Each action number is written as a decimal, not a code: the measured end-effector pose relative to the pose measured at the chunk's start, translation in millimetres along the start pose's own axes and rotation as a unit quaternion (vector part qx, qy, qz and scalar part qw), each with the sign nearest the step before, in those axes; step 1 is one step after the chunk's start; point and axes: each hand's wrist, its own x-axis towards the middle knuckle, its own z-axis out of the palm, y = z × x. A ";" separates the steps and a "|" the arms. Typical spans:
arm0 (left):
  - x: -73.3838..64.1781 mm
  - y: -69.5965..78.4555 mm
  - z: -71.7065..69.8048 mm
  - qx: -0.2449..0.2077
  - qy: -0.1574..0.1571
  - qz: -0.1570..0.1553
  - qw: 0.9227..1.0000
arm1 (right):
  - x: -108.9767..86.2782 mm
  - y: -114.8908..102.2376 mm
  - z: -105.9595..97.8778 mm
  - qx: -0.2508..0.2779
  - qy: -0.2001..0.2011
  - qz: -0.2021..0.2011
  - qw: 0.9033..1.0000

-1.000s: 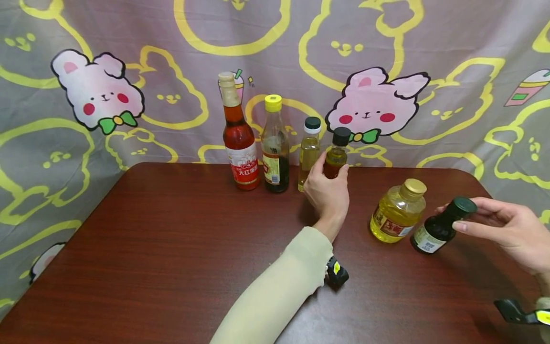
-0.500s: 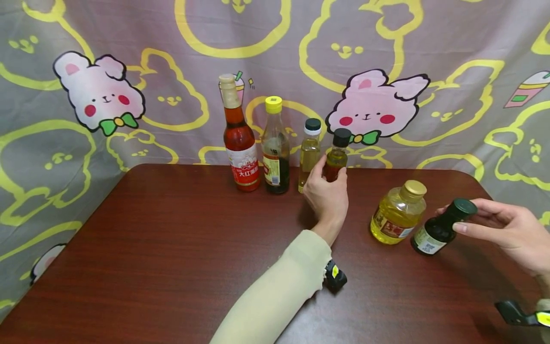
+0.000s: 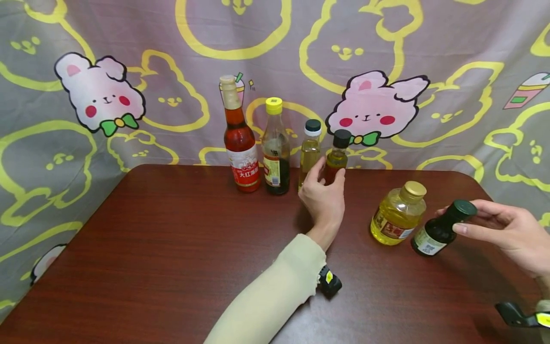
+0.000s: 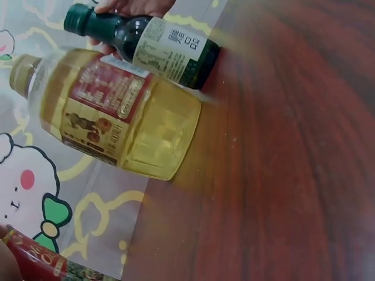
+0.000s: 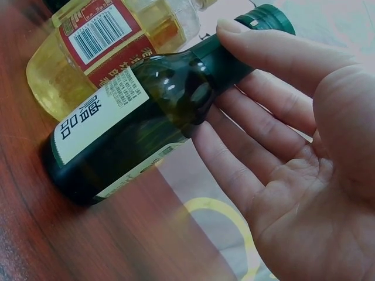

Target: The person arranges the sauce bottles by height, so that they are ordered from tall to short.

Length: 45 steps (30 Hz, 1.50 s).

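In the head view my left hand (image 3: 322, 200) is at a small black-capped bottle of reddish-brown liquid (image 3: 336, 160) at the back. Its thumb and forefinger lie loosely on either side of that bottle; the other fingers are mostly hidden. A red label on a bottle (image 4: 38, 257) shows at the corner of the left wrist view. On the right, my right hand (image 5: 304, 134) holds a dark green-capped bottle (image 5: 170, 88) by the neck, thumb on the near side and fingers behind. That bottle's base is on the table, close to a gold-capped bottle of yellow oil (image 3: 397, 215).
Left of the black-capped bottle stand a slim bottle of pale oil (image 3: 310, 148), a yellow-capped bottle of dark sauce (image 3: 276, 153) and a tall bottle of red vinegar (image 3: 241, 148). A patterned cloth (image 3: 172, 28) hangs behind the brown table (image 3: 172, 267).
My left hand has drawn slightly back and left from the black-capped bottle, which stays in place. My right hand and the dark bottle have hardly moved.
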 end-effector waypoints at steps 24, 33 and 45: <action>-40.6 15.5 -8.7 -0.016 -0.374 0.003 0.927 | -0.2 6.9 2.6 0.085 0.031 -0.036 0.995; -45.8 14.4 -6.9 0.038 -0.419 -0.003 0.907 | -0.1 10.2 8.1 0.231 0.020 -0.083 0.969; -45.3 9.6 -5.3 0.077 -0.420 -0.002 0.904 | -1.6 14.4 4.8 0.108 0.056 -0.053 0.991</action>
